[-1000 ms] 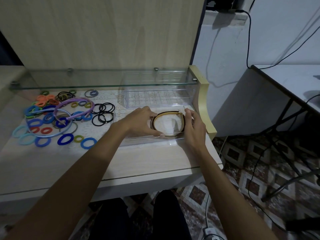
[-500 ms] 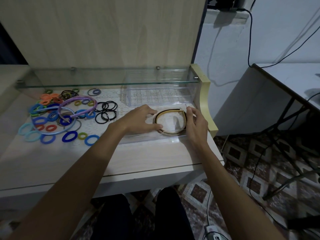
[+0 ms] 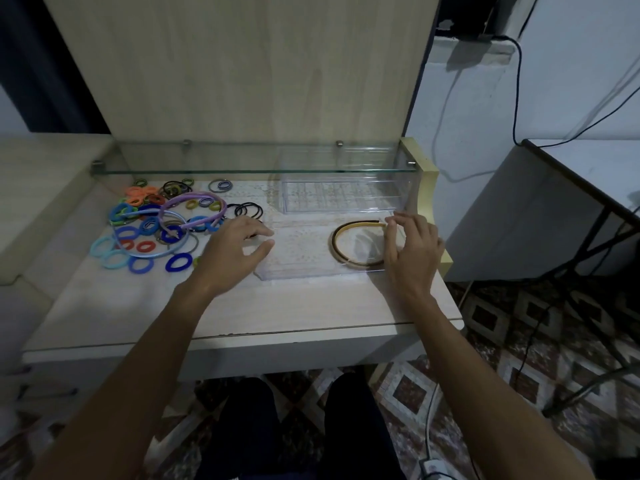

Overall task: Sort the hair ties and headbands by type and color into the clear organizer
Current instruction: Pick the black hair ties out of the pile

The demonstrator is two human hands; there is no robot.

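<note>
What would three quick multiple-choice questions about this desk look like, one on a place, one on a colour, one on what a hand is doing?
1. Where does the brown headband lie?
A. In the clear tray
B. On the glass shelf
C. On the floor

2. What colour is the headband lying on top of the hair-tie pile?
A. Red
B. Purple
C. White

3. What is the left hand doing?
A. Gripping the brown headband
B. Hovering open, holding nothing
C. Pressing on the glass shelf

Answers: 1 A, the brown headband sits within the tray's walls, at its right end. 2 B, the purple headband arches over the ties. 3 B, its fingers are spread and empty; only the right hand touches the brown headband's tip.
</note>
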